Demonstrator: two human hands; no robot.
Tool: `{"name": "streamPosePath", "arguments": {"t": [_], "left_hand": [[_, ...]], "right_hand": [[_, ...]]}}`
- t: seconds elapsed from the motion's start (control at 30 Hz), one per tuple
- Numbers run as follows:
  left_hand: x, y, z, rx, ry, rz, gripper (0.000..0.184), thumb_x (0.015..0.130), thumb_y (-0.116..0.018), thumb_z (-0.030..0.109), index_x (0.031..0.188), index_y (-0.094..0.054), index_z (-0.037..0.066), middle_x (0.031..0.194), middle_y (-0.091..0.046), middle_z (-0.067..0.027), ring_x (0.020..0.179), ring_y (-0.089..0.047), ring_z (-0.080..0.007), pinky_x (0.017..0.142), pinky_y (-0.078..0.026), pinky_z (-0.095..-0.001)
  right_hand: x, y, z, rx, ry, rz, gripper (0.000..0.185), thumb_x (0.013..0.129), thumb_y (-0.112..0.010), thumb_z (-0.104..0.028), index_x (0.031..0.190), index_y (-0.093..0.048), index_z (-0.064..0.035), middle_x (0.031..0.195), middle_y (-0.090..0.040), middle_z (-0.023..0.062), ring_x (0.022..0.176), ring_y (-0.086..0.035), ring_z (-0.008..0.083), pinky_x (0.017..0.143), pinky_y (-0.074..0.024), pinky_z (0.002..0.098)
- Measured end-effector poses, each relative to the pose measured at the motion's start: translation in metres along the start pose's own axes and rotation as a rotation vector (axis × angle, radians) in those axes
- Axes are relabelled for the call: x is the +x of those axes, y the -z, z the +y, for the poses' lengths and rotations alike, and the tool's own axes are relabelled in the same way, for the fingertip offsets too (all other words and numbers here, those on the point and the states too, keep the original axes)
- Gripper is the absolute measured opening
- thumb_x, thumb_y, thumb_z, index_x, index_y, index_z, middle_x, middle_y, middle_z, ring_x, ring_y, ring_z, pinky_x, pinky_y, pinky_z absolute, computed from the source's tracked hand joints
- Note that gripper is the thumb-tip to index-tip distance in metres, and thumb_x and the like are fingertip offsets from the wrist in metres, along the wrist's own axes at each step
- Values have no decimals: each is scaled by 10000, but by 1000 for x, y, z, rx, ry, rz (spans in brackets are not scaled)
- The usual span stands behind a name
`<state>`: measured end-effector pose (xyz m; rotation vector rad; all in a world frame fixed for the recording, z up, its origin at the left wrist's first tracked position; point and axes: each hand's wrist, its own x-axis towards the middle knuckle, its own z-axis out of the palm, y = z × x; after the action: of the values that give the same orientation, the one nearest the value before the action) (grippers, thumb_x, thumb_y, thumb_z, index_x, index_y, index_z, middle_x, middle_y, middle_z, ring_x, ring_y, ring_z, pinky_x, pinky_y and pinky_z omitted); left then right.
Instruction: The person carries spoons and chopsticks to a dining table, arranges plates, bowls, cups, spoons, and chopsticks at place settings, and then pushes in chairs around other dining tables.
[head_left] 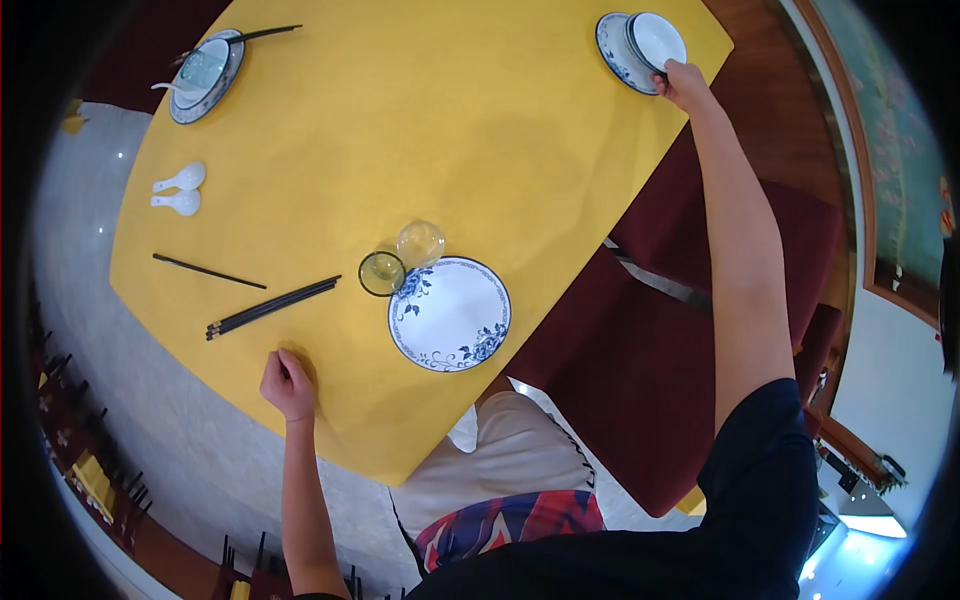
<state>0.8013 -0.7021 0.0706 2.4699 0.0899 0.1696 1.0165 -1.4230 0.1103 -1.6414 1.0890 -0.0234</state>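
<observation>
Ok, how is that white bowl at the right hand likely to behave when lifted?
The white bowl looks like glazed ceramic, so it is probably stiff and could chip if knocked. Its smooth surface may be a bit slippery. The right hand is at one edge only, so the bowl might tip.

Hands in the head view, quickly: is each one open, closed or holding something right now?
Left hand: closed in a loose fist, nothing visible in it.
Right hand: closed on a white bowl.
</observation>
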Motion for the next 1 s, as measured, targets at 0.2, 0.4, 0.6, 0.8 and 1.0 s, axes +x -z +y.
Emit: {"name": "streamPosePath", "arguments": {"t": [0.2, 0.4, 0.6, 0.8, 1.0], "left_hand": [[0, -1, 1, 42, -25, -9, 355, 976, -527, 100, 655, -397, 22, 553, -352, -97, 464, -327, -171, 437, -284, -314], [0, 1, -1, 57, -40, -35, 328, 966, -532, 92, 667, -416, 21, 571, -369, -118, 469, -345, -213, 446, -308, -327], [0, 1, -4, 36, -72, -22, 309, 954, -544, 74, 671, -432, 23, 568, -381, -114, 470, -364, -215, 449, -319, -324], [1, 1, -1, 30, -78, -10, 307, 949, -551, 72, 671, -432, 22, 566, -390, -115, 466, -366, -219, 452, -324, -326], [0, 2, -1, 25, -87, -17, 307, 949, -548, 71, 670, -432, 19, 563, -389, -119, 463, -368, -221, 450, -319, -330]], "right_hand": [[8, 6, -20, -156, -40, -125, 226, 941, -435, -82, 1095, -471, 80, 839, -615, 148, 624, -588, 164, 473, -473, 270], [-6, 0, -47, -611, -21, -102, 229, 907, -396, -97, 1022, -520, 58, 749, -610, 119, 560, -568, 125, 429, -433, 251], [4, -2, -66, -862, -8, -60, 222, 910, -462, -183, 787, -513, -5, 630, -551, 56, 433, -419, 90, 358, -316, 242], [12, -1, -54, -656, -181, -83, 166, 912, -420, -129, 918, -526, -2, 659, -572, 55, 458, -455, 82, 386, -357, 227], [-10, 1, -42, -369, -69, -128, 210, 920, -379, -95, 1066, -489, 8, 700, -596, 77, 465, -478, 96, 413, -397, 240]]}}
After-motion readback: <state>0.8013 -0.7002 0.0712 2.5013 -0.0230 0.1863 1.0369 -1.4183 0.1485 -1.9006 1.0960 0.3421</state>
